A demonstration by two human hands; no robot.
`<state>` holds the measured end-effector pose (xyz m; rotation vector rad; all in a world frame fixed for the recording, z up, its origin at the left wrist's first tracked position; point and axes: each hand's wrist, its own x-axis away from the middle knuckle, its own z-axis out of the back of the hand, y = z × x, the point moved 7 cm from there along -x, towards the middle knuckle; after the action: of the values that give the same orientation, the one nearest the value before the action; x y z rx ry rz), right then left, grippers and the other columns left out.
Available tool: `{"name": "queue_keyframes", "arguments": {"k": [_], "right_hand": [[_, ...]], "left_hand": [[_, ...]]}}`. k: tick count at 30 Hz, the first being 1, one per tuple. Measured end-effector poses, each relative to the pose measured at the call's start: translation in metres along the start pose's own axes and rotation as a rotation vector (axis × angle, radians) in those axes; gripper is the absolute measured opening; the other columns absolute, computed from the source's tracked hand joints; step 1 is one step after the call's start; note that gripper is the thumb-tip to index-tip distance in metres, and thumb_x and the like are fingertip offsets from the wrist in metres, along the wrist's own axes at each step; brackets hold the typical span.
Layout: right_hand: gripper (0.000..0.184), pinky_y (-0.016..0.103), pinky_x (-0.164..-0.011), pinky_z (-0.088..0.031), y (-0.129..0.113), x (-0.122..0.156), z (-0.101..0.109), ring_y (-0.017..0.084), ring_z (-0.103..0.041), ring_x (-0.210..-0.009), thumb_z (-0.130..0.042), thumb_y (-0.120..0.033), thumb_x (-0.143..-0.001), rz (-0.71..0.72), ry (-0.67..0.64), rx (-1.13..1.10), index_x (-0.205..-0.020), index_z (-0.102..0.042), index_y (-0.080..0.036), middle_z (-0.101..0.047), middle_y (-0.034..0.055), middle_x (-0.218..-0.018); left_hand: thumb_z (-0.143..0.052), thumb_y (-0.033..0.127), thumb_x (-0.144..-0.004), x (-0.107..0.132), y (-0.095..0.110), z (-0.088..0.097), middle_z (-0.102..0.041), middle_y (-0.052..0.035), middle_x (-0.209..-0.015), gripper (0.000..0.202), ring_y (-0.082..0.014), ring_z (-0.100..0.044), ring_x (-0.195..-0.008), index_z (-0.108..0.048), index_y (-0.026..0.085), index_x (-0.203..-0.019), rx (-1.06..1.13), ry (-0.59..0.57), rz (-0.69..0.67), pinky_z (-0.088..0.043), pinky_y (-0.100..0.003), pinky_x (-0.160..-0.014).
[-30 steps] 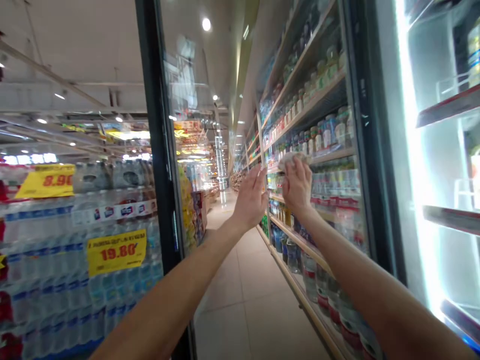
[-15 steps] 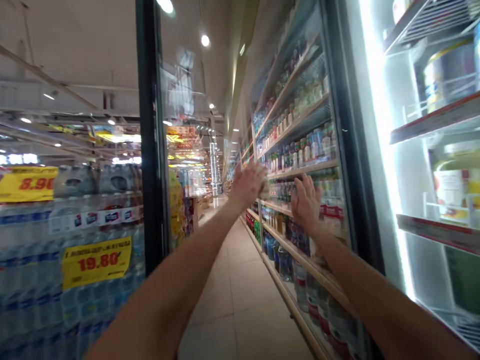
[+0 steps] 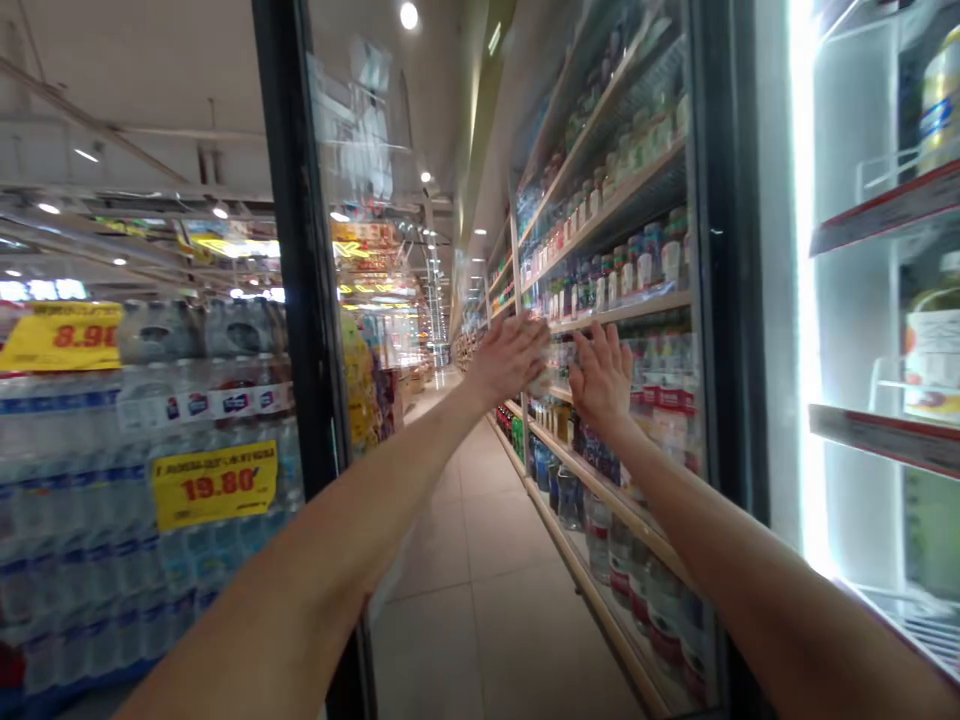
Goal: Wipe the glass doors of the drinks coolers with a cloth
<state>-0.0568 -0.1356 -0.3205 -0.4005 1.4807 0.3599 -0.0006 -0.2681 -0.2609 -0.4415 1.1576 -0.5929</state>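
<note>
My left hand (image 3: 506, 358) reaches forward to the glass door (image 3: 420, 500) of a display cooler. Its fingers are bent over a pale, crumpled piece that looks like a cloth (image 3: 541, 380), pressed to the pane; most of it is hidden under the hand. My right hand (image 3: 602, 375) rests beside it, fingers spread and palm toward the glass, with nothing in it. The door stands swung out, and its black frame (image 3: 296, 260) shows on both sides of the pane.
On the right is the lit cooler interior, with a shelf edge (image 3: 885, 435) and a bottle (image 3: 934, 350). Packs of water bottles (image 3: 82, 500) with yellow price signs (image 3: 216, 485) are stacked at left. Through the glass show shelves of bottles (image 3: 630, 275) and a tiled floor (image 3: 480, 590).
My left hand has shifted slightly right along the glass with the pale piece, and my right hand slightly left and up. The view has moved a little, shifting the cooler shelves rightward.
</note>
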Motion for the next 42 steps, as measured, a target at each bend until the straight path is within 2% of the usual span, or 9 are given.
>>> {"name": "queue_keyframes", "arguments": {"k": [5, 11, 16, 18, 22, 28, 34, 39, 42], "right_hand": [[0.048, 0.050, -0.107, -0.020, -0.003, 0.002, -0.001, 0.025, -0.019, -0.137, -0.034, -0.030, -0.088, -0.017, 0.028, -0.012, -0.135, -0.038, -0.023, -0.033, 0.0071, -0.145], [0.050, 0.050, -0.107, -0.021, -0.010, 0.003, 0.000, 0.025, -0.019, -0.137, -0.036, -0.032, -0.087, -0.031, 0.067, -0.044, -0.135, -0.038, -0.019, -0.033, 0.0108, -0.144], [0.050, 0.052, -0.107, -0.019, -0.011, 0.004, -0.001, 0.026, -0.019, -0.137, -0.036, -0.029, -0.086, -0.059, 0.089, -0.060, -0.136, -0.037, -0.020, -0.032, 0.0100, -0.145], [0.051, 0.053, -0.107, -0.019, -0.010, 0.005, -0.002, 0.026, -0.019, -0.137, -0.036, -0.029, -0.086, -0.064, 0.088, -0.059, -0.136, -0.037, -0.020, -0.031, 0.0103, -0.145], [0.051, 0.051, -0.107, -0.021, -0.010, 0.007, -0.002, 0.025, -0.020, -0.136, -0.037, -0.028, -0.086, -0.038, 0.088, -0.056, -0.137, -0.036, -0.019, -0.032, 0.0104, -0.145], [0.048, 0.049, -0.107, -0.022, -0.012, 0.010, -0.001, 0.025, -0.024, -0.135, -0.037, -0.027, -0.086, -0.025, 0.143, -0.009, -0.132, -0.042, -0.017, -0.037, 0.0119, -0.142], [0.048, 0.049, -0.106, -0.024, -0.013, 0.011, 0.000, 0.025, -0.027, -0.134, -0.036, -0.028, -0.086, -0.013, 0.153, -0.011, -0.134, -0.040, -0.020, -0.039, 0.0115, -0.140], [0.048, 0.049, -0.106, -0.025, -0.013, 0.011, 0.000, 0.026, -0.026, -0.134, -0.037, -0.027, -0.087, -0.009, 0.171, -0.010, -0.134, -0.039, -0.019, -0.038, 0.0119, -0.141], [0.049, 0.050, -0.106, -0.024, -0.012, 0.011, -0.001, 0.026, -0.025, -0.135, -0.037, -0.026, -0.086, -0.016, 0.166, -0.020, -0.135, -0.038, -0.020, -0.037, 0.0117, -0.142]], "left_hand": [[-0.039, 0.031, -0.087, 0.024, -0.088, 0.050, -0.032, -0.0156, -0.144, 0.049, -0.0335, -0.020, -0.136, -0.039, 0.012, -0.132, -0.129, 0.337, 0.626, -0.020, -0.057, -0.107], [-0.034, 0.028, -0.089, 0.007, -0.008, 0.004, -0.043, -0.0076, -0.138, 0.045, -0.0227, -0.030, -0.133, -0.039, 0.017, -0.132, -0.021, -0.023, -0.113, -0.022, -0.045, -0.110], [-0.035, 0.022, -0.086, 0.034, -0.089, 0.049, -0.032, -0.0173, -0.143, 0.049, -0.0318, -0.019, -0.136, -0.036, 0.008, -0.133, -0.166, 0.281, 0.568, -0.018, -0.056, -0.108], [-0.037, 0.023, -0.086, 0.038, -0.079, 0.045, -0.032, -0.0181, -0.143, 0.050, -0.0320, -0.019, -0.136, -0.035, 0.007, -0.133, -0.169, 0.231, 0.483, -0.019, -0.054, -0.108], [-0.041, 0.041, -0.087, 0.038, -0.028, 0.015, -0.039, -0.0094, -0.140, 0.054, -0.0242, -0.024, -0.135, -0.035, 0.016, -0.134, -0.096, -0.029, -0.078, -0.018, -0.044, -0.112], [-0.033, 0.033, -0.090, 0.073, -0.115, 0.062, -0.033, -0.0141, -0.143, 0.047, -0.0304, -0.020, -0.136, -0.038, 0.012, -0.132, -0.220, 0.303, 0.591, -0.020, -0.051, -0.108], [-0.040, 0.045, -0.087, 0.068, -0.064, 0.031, -0.039, -0.0093, -0.140, 0.052, -0.0274, -0.025, -0.134, -0.041, 0.017, -0.131, -0.177, 0.051, 0.101, -0.021, -0.045, -0.110], [-0.036, 0.032, -0.089, 0.083, -0.121, 0.065, -0.039, -0.0191, -0.138, 0.048, -0.0331, -0.027, -0.132, -0.041, 0.008, -0.130, -0.278, 0.315, 0.606, -0.026, -0.051, -0.105], [-0.040, 0.033, -0.088, 0.079, -0.093, 0.050, -0.039, -0.0175, -0.139, 0.049, -0.0316, -0.025, -0.134, -0.040, 0.010, -0.132, -0.235, 0.231, 0.398, -0.026, -0.050, -0.106]]}}
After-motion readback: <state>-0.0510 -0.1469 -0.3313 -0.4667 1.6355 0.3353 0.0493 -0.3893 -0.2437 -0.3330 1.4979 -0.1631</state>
